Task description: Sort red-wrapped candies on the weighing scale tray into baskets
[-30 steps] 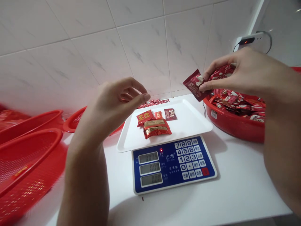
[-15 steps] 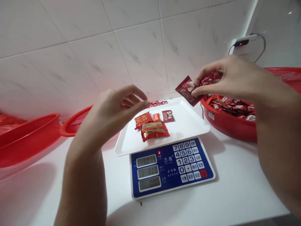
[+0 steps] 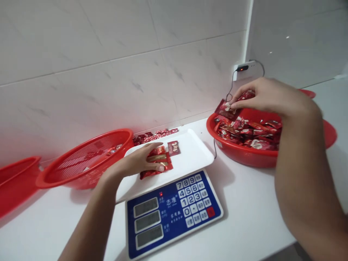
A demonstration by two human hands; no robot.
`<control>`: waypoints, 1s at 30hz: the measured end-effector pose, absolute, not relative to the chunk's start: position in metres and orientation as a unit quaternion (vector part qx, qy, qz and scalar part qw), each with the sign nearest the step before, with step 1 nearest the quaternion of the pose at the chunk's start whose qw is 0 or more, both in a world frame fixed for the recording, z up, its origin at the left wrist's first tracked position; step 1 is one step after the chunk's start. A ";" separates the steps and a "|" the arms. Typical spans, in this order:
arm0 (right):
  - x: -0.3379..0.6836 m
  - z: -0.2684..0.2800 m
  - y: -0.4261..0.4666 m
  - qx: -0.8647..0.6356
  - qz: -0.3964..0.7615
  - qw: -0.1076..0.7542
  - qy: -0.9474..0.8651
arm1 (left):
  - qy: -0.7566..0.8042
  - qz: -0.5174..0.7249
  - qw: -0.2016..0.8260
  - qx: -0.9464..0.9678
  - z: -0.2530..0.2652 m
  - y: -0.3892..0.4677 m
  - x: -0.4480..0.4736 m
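Observation:
My left hand (image 3: 140,159) reaches over the white weighing tray (image 3: 193,159). Its thumb and fingers close round a red and gold snack packet (image 3: 159,158), partly hiding the red packets beside it. A small dark red packet (image 3: 174,148) lies flat just beyond the fingertips. Over the right basket, my right hand (image 3: 261,95) pinches a dark red snack packet (image 3: 227,108) between thumb and fingers. More red wrapping shows behind those fingers; I cannot tell how many packets are there. Below the tray is the scale's blue keypad panel (image 3: 174,214).
A red basket (image 3: 241,156) heaped with red packets (image 3: 252,132) stands at the right. To the left are a red mesh basket (image 3: 81,156) and another red container (image 3: 16,185). Small red packets (image 3: 154,136) lie along the wall. A socket strip (image 3: 246,70) with a cable is mounted behind.
My left hand has come down from above the tray onto the packets there. The right hand still holds its dark red packet over the basket. The view has shifted to the right.

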State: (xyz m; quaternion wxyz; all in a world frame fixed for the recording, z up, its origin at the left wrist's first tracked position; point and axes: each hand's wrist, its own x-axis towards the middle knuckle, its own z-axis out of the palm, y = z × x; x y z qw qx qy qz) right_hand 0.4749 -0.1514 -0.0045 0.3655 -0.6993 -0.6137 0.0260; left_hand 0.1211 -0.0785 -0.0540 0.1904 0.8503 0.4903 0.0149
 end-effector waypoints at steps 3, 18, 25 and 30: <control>0.501 -0.008 -0.149 -0.723 0.043 0.358 -0.589 | 0.469 0.034 0.177 0.864 -0.057 -0.069 0.133; 0.501 -0.003 -0.165 -0.722 -0.004 0.377 -0.580 | 0.419 0.086 0.038 0.903 -0.074 -0.066 0.136; 0.523 0.004 -0.174 -0.710 -0.041 0.220 -0.668 | 0.358 0.089 -0.009 0.930 -0.095 -0.074 0.101; 0.563 -0.019 -0.136 -0.709 0.036 0.031 -0.703 | 0.397 0.083 -0.017 0.914 -0.091 -0.075 0.104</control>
